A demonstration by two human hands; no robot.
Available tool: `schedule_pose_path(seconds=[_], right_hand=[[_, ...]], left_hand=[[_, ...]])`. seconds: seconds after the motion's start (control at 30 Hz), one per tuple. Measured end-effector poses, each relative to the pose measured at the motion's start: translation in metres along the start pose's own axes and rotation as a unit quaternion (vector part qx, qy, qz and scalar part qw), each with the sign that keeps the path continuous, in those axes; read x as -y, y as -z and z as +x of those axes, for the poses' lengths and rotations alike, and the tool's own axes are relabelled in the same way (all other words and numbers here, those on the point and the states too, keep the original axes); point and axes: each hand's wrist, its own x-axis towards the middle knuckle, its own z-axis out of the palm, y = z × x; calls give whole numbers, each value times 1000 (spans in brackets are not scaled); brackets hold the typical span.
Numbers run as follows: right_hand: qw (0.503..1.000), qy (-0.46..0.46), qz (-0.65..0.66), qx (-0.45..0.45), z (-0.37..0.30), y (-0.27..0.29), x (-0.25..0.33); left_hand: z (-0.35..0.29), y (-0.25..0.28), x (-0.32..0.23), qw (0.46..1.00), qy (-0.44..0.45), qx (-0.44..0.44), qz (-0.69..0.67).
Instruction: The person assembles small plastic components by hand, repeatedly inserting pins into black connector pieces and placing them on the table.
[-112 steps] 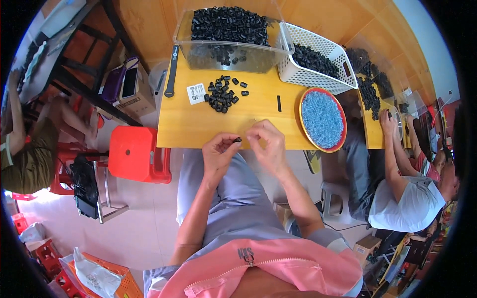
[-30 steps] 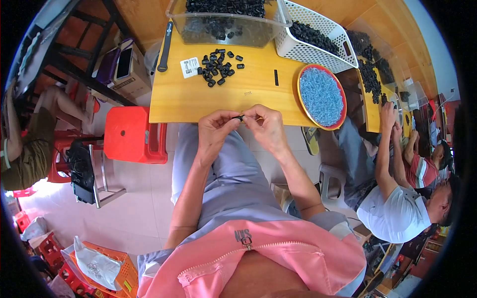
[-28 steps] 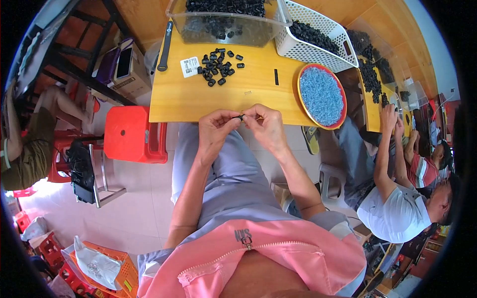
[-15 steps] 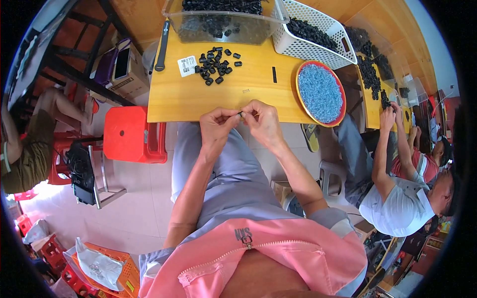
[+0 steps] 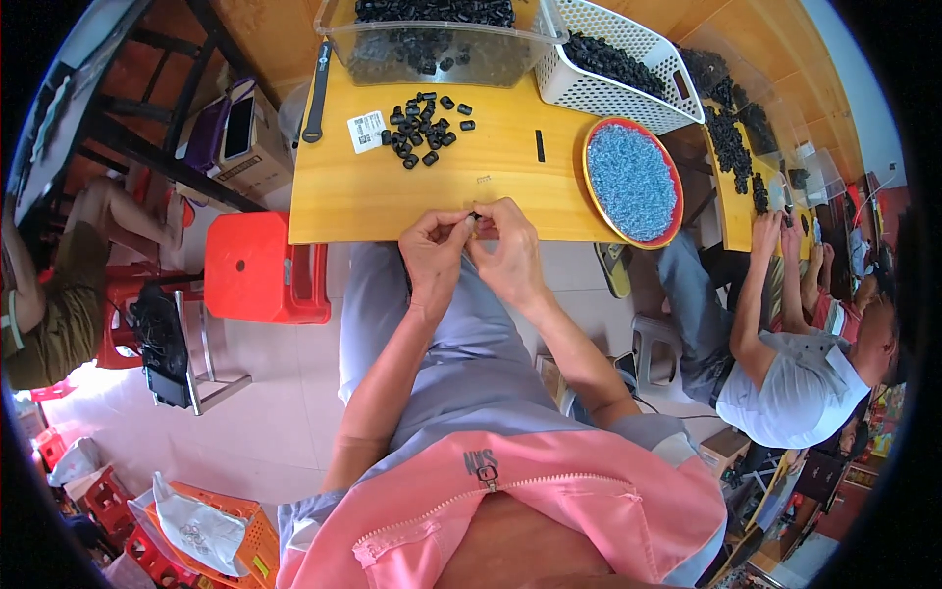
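Left hand [image 5: 433, 247], right hand [image 5: 510, 251] pinched small black piece [image 5: 475, 215], grip narrow, seemingly mid-work. Black pile [image 5: 426, 128] on surface [image 5: 383, 204]: done or waiting, couldn't tell. Clear bin [image 5: 432, 67] held plenty.

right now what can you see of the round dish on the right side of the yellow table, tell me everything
The round dish has a yellow outer rim and a red inner wall, smooth and plastic-looking. It lies face up, filled with small, translucent bluish pieces too fine to make out singly. It sits at the right end of the yellow table, jutting past its front edge. A perforated white basket stands just behind; whether they touch is unclear. Neither the left hand nor the right hand touches it.
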Motion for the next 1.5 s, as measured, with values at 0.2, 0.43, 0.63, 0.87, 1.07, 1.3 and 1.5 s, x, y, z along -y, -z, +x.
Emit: schedule_pose_path(seconds=[0.2,0.43,0.63,0.87,1.07,1.3,1.5], right_hand=[[999,18,-39,-21,0,-6,-4],[996,33,-80,-14,3,-2,-2],[990,62,-124,-19,3,-2,0],[985,90,-142,-36,0,-4,-1],[987,77,-138,-40,1,-6,0],[981,81,-164,-67,2,-12,2],[980,91,-159,-74,4,-14,1]], left_hand=[[-1,-2,-1,1000,8,-21,5],[0,1,-2,999,37,-20,-33],[1,3,0,999,44,-15,-27],[-1,3,1,999,35,-10,-27],[1,2,6,999,25,-23,-39],[3,1,14,999,1,-41,-11],[4,1,10,998,-6,-52,-32]])
